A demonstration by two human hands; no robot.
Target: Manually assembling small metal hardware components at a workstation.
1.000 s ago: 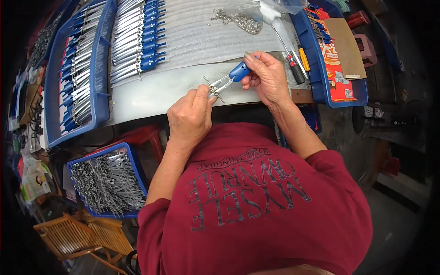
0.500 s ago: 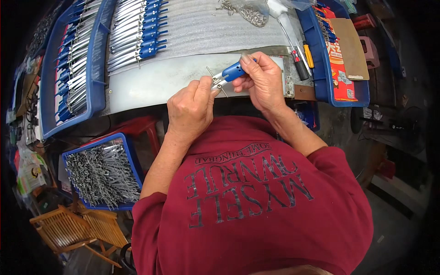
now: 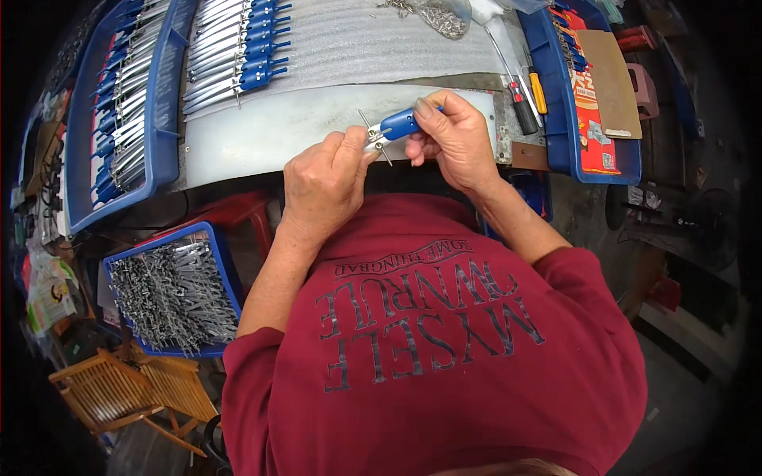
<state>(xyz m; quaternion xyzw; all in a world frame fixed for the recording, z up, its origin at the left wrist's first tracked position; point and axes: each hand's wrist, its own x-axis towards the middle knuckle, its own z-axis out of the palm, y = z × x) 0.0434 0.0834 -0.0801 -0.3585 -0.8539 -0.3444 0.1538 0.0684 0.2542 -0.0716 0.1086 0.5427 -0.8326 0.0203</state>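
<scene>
Between my hands, above the front edge of the bench, is a silver metal tool part with a blue plastic piece (image 3: 398, 125) on one end and a thin metal pin standing crosswise through it. My left hand (image 3: 325, 181) is closed around the silver end, most of which its fingers hide. With thumb and forefinger, my right hand (image 3: 459, 143) pinches the far tip of the blue piece, while its other fingers curl below. Similar silver-and-blue parts (image 3: 254, 75) lie in a neat stack at the back left of the bench.
A blue tray (image 3: 163, 166) of like parts stands at the left, another blue bin (image 3: 627, 163) with cardboard at the right. Screwdrivers (image 3: 524, 117) and a clear bag of small metal pins (image 3: 444, 22) lie on the bench. Lower left, a blue crate (image 3: 230, 274) holds many metal pieces.
Both hands keep their hold on the silver-and-blue part, which has shifted very slightly left. The whole view has moved a little; nothing has been let go.
</scene>
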